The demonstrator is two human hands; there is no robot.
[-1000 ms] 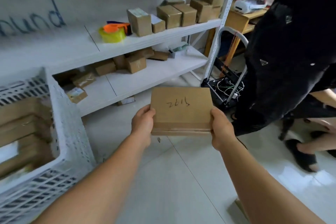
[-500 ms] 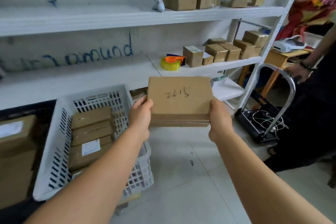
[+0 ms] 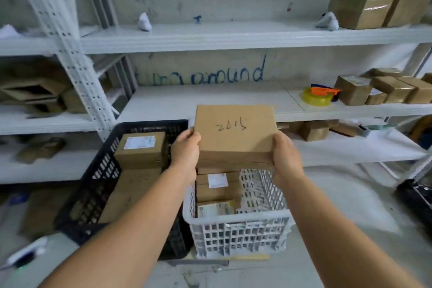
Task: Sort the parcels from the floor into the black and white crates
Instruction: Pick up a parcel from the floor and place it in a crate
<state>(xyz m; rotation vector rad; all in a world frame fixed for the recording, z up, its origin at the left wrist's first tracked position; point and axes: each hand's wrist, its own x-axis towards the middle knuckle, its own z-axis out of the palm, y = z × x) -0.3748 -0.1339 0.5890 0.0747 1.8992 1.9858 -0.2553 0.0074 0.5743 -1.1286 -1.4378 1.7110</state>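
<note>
nearest the camera, two bare forearms reach forward, and the left hand (image 3: 185,151) and right hand (image 3: 286,159) clamp the two short sides of a flat brown cardboard parcel with handwritten digits on its top (image 3: 235,132), fingers curled under it and thumbs along its edges. the parcel is held level in the air, above the far end of a white perforated plastic crate (image 3: 238,229) that stands on the floor and holds several brown parcels with white labels (image 3: 217,190). just beside it on the left stands a black perforated plastic crate (image 3: 98,170), with a brown labelled box (image 3: 140,149) resting on top of other cardboard inside. behind both crates runs a white metal shelving rack (image 3: 210,103); on its middle shelf to the right lie a yellow tape roll in an orange dispenser (image 3: 319,96) and a row of small brown boxes (image 3: 383,89). two larger taped cardboard boxes (image 3: 378,10) sit on the upper shelf at right. the wall behind carries blue handwritten words (image 3: 201,76).
</note>
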